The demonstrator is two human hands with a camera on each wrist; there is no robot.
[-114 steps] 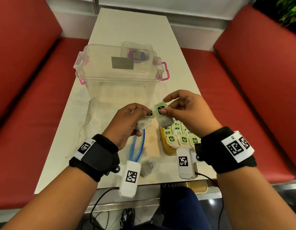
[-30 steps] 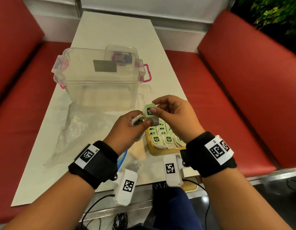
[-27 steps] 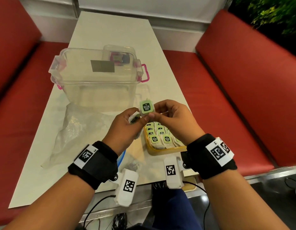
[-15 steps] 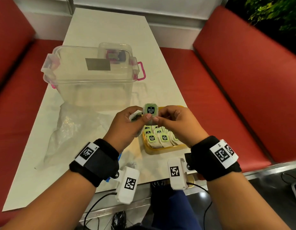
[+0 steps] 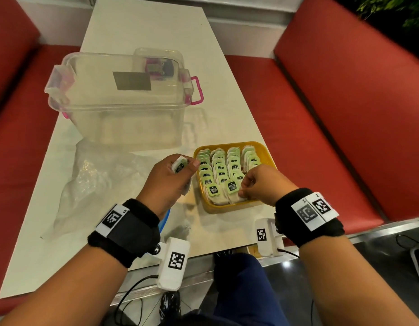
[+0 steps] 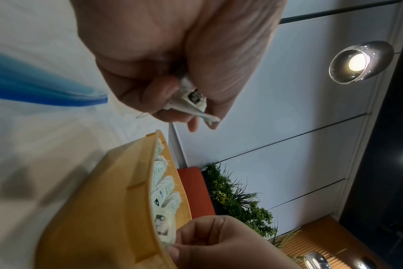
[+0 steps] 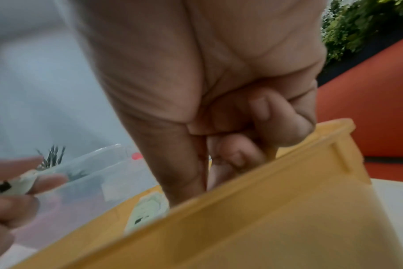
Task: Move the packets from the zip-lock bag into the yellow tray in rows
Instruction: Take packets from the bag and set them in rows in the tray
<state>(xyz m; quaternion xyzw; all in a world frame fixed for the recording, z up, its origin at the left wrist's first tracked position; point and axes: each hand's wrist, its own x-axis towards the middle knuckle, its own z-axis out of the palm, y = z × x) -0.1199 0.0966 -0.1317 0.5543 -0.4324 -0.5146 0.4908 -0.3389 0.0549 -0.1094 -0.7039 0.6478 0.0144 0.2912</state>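
The yellow tray (image 5: 228,208) sits at the table's near right and holds several green-labelled packets (image 5: 223,165) standing in rows. My right hand (image 5: 242,188) is down at the tray's front row, thumb and forefinger pinching a packet (image 5: 232,186) there. In the right wrist view its fingers (image 7: 239,154) dip behind the tray wall (image 7: 276,218). My left hand (image 5: 187,164) hovers just left of the tray and grips a small bunch of packets (image 5: 179,166), seen as white packets (image 6: 193,99) in the left wrist view. The crumpled zip-lock bag (image 5: 98,177) lies under and left of that hand.
A clear plastic box (image 5: 119,102) with pink latches stands behind the bag and tray. Red benches (image 5: 345,114) flank the narrow white table (image 5: 145,24). The bag's blue zip strip (image 5: 165,220) lies by my left wrist, close to the table's near edge.
My right hand has carried the packet it held up between both hands down into the tray's front row. My left hand stays beside the tray with its packets.
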